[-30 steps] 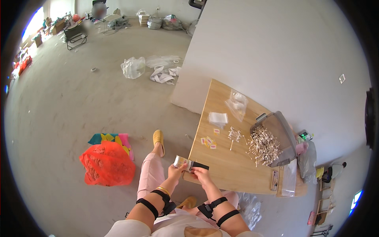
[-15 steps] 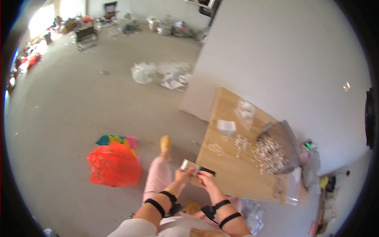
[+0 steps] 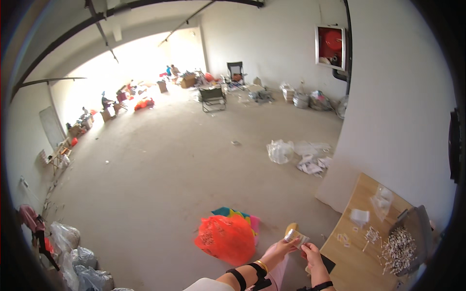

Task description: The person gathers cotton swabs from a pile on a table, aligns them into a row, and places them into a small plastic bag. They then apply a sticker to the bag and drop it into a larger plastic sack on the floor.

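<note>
Low in the picture, right of the middle, both hands meet at a small, flat, clear-and-whitish packet (image 3: 297, 236). My left hand (image 3: 280, 249) has its fingers closed on the packet's lower left side. At the packet's right end, the fingers of my right hand (image 3: 311, 252) are bent and pinched together; they seem to grip its edge. A flat black piece (image 3: 328, 264) shows beside my right wrist; whether that hand holds it I cannot tell. Right of my hands is a wooden table (image 3: 335, 242), with a pile of small whitish stick-like pieces (image 3: 399, 250) spilling from a grey bin (image 3: 418, 230).
On the table are a white stack (image 3: 360, 217), a clear bag (image 3: 383, 198) and small cards (image 3: 343, 238). A red plastic bag (image 3: 225, 240) lies on the floor left of my hands. Clear plastic (image 3: 280, 151) lies farther off. A folding chair (image 3: 212, 98) and distant people (image 3: 173, 70) are at the back.
My view has swung up and left, so the table and hands now appear lower and farther right. Both hands stay at the packet; the black piece now shows beside my right wrist.
</note>
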Motion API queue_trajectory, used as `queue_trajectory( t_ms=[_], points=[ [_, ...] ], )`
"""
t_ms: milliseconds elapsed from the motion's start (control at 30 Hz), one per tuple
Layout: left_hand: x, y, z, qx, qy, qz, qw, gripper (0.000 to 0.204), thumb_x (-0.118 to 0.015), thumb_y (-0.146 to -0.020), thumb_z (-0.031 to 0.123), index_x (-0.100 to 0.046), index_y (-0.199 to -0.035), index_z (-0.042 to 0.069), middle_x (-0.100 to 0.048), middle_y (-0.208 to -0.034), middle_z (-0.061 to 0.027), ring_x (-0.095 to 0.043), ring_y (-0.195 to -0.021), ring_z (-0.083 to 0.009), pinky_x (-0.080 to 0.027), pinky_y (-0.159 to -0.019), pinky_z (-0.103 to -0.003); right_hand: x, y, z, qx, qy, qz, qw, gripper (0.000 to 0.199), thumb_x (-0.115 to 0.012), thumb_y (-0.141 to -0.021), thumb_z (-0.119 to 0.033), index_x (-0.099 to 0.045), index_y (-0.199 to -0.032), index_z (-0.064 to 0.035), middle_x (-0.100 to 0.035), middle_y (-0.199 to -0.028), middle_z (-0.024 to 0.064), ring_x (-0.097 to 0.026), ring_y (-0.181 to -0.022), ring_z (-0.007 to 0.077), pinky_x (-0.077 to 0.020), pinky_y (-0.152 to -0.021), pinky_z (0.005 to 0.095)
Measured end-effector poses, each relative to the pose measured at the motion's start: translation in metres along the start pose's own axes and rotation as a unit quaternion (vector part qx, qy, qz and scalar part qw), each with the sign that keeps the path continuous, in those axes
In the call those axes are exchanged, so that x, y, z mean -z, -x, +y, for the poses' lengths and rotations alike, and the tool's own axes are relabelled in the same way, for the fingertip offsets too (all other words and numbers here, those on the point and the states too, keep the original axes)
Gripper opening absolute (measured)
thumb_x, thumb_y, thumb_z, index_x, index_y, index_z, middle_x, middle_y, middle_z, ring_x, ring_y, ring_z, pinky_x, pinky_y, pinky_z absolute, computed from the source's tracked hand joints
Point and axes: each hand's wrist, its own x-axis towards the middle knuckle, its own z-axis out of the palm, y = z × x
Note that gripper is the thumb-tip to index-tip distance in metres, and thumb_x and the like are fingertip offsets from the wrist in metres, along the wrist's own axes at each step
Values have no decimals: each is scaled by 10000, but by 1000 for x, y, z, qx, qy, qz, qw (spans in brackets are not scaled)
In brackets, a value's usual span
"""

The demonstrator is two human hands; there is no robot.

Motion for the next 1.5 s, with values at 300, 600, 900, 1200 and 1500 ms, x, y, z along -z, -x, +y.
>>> queue_trajectory(
  t_ms=[300, 600, 900, 1200, 1500],
  points=[
    [-25, 44, 24, 29, 68, -70, 995, 478, -747, -886, 348, -581, -1184, 12, -662, -1093, -80, -641, -1000, -139, -512, -899, -266, 17, 27, -17, 112, -67, -17, 991, 121, -700, -853, -64, -618, -941, -63, -638, -864, 25, -595, -772, 112, -492, -720, 255],
    [-42, 63, 37, -114, -352, -208, 906, 531, -692, -929, 278, -493, -1359, 38, -660, -1143, -56, -632, -1006, -132, -482, -866, -239, 46, 99, -58, 304, 45, 50, 950, 85, -681, -849, -47, -598, -851, -30, -621, -800, 12, -586, -749, 87, -485, -715, 245],
    [-106, 120, 59, -252, -427, -221, 840, 218, -702, -906, 198, -682, -947, -16, -702, -815, -78, -646, -761, -117, -509, -668, -278, 49, 147, -59, 344, 163, 54, 923, 75, -673, -867, -47, -600, -869, -29, -624, -776, -1, -573, -716, 70, -462, -671, 233],
    [-105, 119, 36, -287, -379, -215, 853, 224, -695, -903, 195, -688, -950, -24, -713, -837, -89, -645, -747, -116, -517, -692, -278, 54, 168, -55, 330, 126, 80, 932, 72, -680, -853, -21, -611, -874, -31, -616, -776, -3, -567, -737, 70, -460, -702, 231],
    [-110, 126, 36, -286, -379, -220, 852, 231, -701, -891, 194, -693, -971, -23, -722, -857, -86, -652, -760, -119, -515, -704, -277, 64, 166, -48, 310, 102, 86, 941, 89, -686, -841, -13, -609, -868, -49, -594, -780, -18, -538, -724, 55, -436, -689, 215]
  ],
)
